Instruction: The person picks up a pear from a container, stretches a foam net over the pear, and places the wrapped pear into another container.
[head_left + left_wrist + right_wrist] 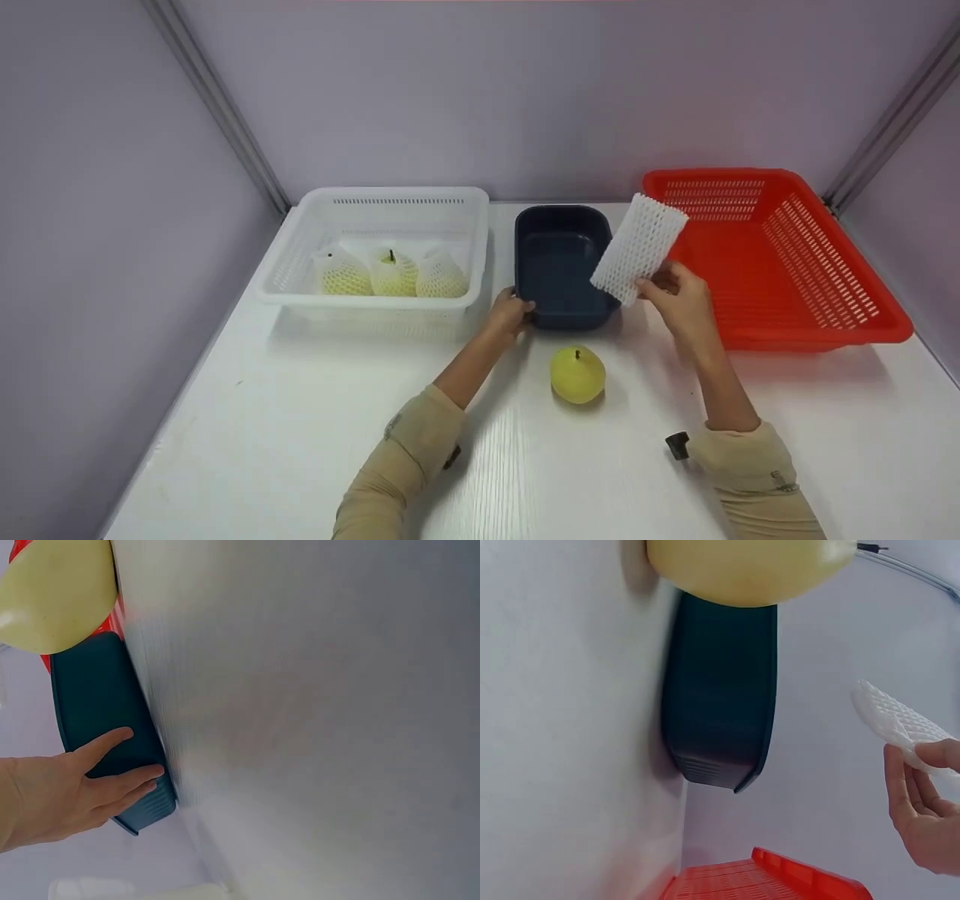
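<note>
My right hand (686, 300) pinches a white foam fruit net (639, 246) by its lower corner, between thumb and fingers. The net is flat and held up over the right edge of the dark blue bin (571, 320). At the bin's front left corner, my left hand (510, 311) touches the outside wall, its fingers fairly straight against it in the left wrist view. A bare yellow-green pear (577, 375) with a dark stem stands on the table in front of the bin. In the right wrist view, the net (907, 720) hangs beyond the fingertips, apart from the bin.
A white basket (367, 301) at left contains three pears (441, 277) in foam nets. At right stands a large red basket (817, 336) with slotted walls. Pale panels (525, 97) enclose the white table (300, 435) at the back and sides.
</note>
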`<state>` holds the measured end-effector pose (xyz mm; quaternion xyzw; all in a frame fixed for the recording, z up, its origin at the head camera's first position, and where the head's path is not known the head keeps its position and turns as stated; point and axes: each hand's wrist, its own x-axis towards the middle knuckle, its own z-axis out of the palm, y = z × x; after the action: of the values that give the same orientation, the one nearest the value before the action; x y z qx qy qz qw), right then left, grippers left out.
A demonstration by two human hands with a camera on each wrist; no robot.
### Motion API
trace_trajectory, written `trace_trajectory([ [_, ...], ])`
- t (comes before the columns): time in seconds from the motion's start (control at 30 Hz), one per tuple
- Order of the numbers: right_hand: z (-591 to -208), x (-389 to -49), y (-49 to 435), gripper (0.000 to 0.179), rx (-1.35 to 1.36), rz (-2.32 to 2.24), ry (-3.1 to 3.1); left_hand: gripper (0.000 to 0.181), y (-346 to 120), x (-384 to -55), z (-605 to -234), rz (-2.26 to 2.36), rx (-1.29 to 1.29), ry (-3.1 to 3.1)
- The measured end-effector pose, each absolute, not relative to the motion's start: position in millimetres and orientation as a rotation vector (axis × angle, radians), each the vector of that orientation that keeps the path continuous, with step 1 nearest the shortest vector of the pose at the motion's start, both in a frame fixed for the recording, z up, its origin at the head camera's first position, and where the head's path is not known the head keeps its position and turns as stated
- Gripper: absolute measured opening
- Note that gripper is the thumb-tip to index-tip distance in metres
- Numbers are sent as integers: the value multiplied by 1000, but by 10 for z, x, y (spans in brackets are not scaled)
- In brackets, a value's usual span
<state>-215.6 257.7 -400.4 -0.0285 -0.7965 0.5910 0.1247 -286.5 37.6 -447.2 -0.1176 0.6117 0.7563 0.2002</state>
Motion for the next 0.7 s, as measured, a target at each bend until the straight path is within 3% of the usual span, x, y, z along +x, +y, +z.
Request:
trace_trajectory([
  [0.27, -3966, -2106, 2572, 47, -56, 1637, -2406, 63, 318, -2786, -4376, 2038, -196, 1921],
  [0.7, -3825, -1992, 2465, 47, 47, 1635, -2400, 57, 269, -2382, -4021, 1813, 371, 2306],
])
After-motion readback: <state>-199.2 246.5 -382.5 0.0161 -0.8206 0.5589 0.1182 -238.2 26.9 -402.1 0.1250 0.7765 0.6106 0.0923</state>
